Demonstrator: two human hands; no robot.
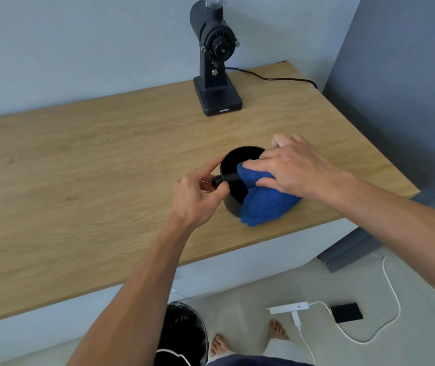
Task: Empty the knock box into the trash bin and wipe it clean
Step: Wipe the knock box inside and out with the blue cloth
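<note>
Two bare forearms reached up from the lower edge of the view toward the wooden tabletop [79, 180]. Below them, on the pale floor, a black-lined trash bin [184, 331] stood against the base of the counter, beside a pair of bare feet, with a white power strip [287, 307] and its cable and a small black pad [346, 312] lying further right.

On the tabletop, near its front right edge, stood the black knock box [233, 165], upright and open at the top. What showed of its inside looked dark and bare. Its knock bar [227, 178] ran across the opening and ended in a round knob on the left side.

The left hand [198, 196] was at that knob, its fingers [211, 169] curled, thumb and forefinger pinched around the end of the bar. The right hand [290, 170] lay over the right side of the box, pressing a folded blue cloth [266, 204] against the rim and bar; its fingers [257, 165] were held close together and laid flat on the cloth, the thumb beneath gripping the fold. Part of the cloth dipped into the box, and the rest hung over the near wall down to the tabletop.

At the back of the tabletop, well apart from the box, a black coffee grinder [217, 62] stood upright, its dark cord [272, 78] trailing right toward the grey wall.
</note>
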